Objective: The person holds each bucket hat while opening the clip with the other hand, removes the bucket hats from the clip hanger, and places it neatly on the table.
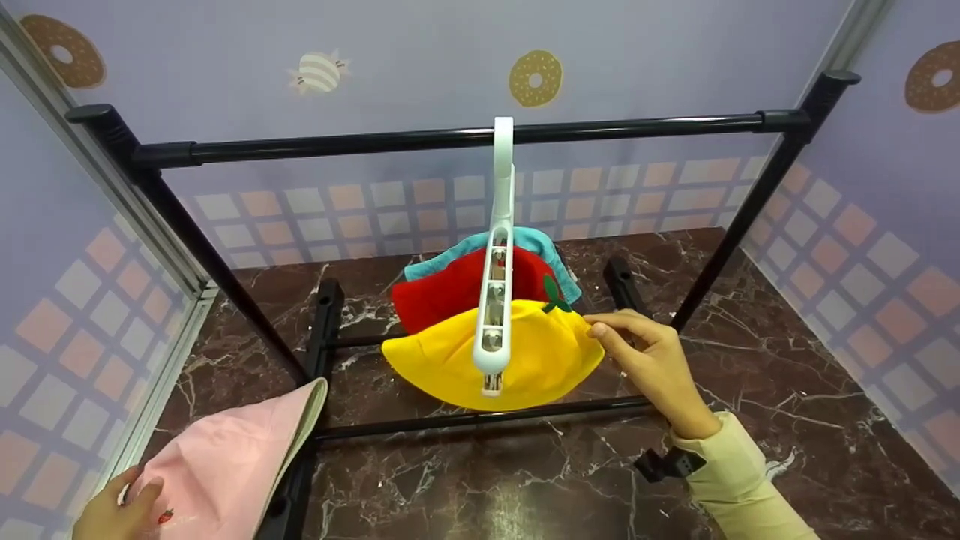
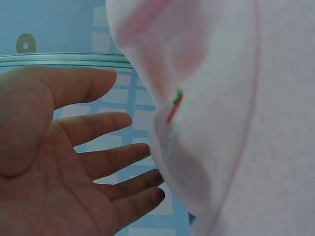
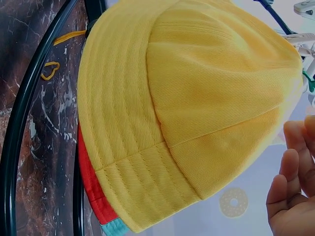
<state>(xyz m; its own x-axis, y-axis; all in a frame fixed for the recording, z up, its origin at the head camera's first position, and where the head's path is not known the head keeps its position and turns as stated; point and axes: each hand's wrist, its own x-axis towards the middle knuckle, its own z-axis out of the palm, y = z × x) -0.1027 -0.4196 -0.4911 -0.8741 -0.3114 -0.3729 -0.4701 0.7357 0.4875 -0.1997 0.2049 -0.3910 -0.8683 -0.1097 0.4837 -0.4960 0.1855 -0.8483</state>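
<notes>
A yellow bucket hat (image 1: 540, 352) with a green leaf on its crown hangs from a white clip hanger (image 1: 502, 210). My right hand (image 1: 645, 356) pinches the crown's side near the leaf between thumb and forefinger. Behind it, a red hat (image 1: 435, 296) and a light blue hat (image 1: 540, 240) hang on the same hanger, partly hidden. At the lower left is a pink bucket hat (image 1: 232, 457) with a small strawberry. My left hand (image 2: 83, 152) is beside its crown, fingers spread and fairly straight; the fingertips reach the cloth, and whether they press it I cannot tell.
The hanger hooks over the black top bar (image 1: 337, 142) of a garment rack. Lower bars (image 1: 480, 420) cross just above the dark marbled floor (image 1: 525, 480). Patterned walls (image 1: 420, 67) close in the back and both sides.
</notes>
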